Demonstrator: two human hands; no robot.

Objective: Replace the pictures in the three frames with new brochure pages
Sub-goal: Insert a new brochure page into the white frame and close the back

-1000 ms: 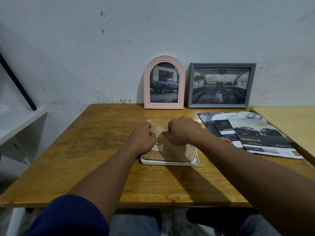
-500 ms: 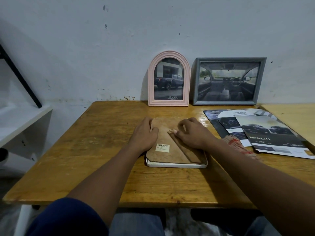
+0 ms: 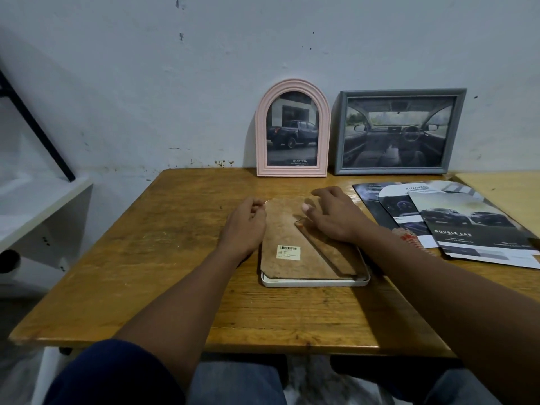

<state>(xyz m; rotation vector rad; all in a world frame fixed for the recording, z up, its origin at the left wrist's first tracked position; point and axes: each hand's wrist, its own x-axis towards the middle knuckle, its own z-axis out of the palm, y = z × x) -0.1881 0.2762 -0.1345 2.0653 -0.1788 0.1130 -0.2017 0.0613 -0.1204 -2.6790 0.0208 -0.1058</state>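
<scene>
The white frame (image 3: 315, 282) lies face down in the middle of the table (image 3: 175, 244), with its brown backing board (image 3: 289, 229) on top. The left hand (image 3: 244, 226) curls its fingers around the board's far left corner. The right hand (image 3: 336, 217) rests on the board's far right part, fingers bent and slightly spread, with the thumb (image 3: 306, 208) tip touching it. The brochure pages (image 3: 467, 229) lie to the right.

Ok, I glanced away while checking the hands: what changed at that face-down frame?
Both hands were bunched at the top middle of the backing. The left hand slid to its upper-left edge; the right hand opened, resting on its right half. The white frame, pink frame, grey frame and brochures stayed put.
</scene>
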